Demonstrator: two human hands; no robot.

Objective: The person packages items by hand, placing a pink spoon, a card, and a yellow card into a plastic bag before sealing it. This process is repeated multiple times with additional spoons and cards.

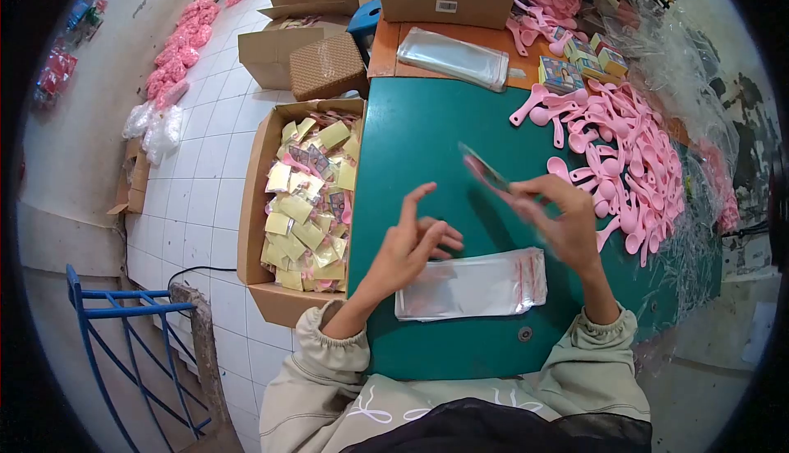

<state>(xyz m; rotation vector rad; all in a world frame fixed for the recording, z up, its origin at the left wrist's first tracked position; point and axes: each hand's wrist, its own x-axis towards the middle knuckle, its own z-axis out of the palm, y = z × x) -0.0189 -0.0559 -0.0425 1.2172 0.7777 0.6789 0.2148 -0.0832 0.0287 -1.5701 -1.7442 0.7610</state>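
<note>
Right hand (567, 223), centre-right of frame: thumb and fingertips pinched on the lower right end of a thin pink item (485, 173). The item sticks out up and to the left from the fingers, tilted, clear of the table. It is motion-blurred, so I can't tell whether it's a bare spoon or one in a clear sleeve.

Left hand (411, 247), centre of frame: fingers spread wide and holding nothing, index raised and the rest loosely curled. The fingertips point toward the pink item but are apart from it, below and to its left.

Stack of clear bags (468, 284) lies flat on the green table (419, 124), just below both hands. The left palm hovers over its left end; I can't tell if they touch.

- Right half of the table: a loose pile of pink spoons (625, 157), just beside the right hand.
- Upper centre: a second bag stack (456, 57) and small printed boxes (563, 75).
- Left of the table, on the floor: an open cardboard box (256, 190) full of yellow packets (308, 223).
- Lower left: blue metal frame (123, 346).
</note>
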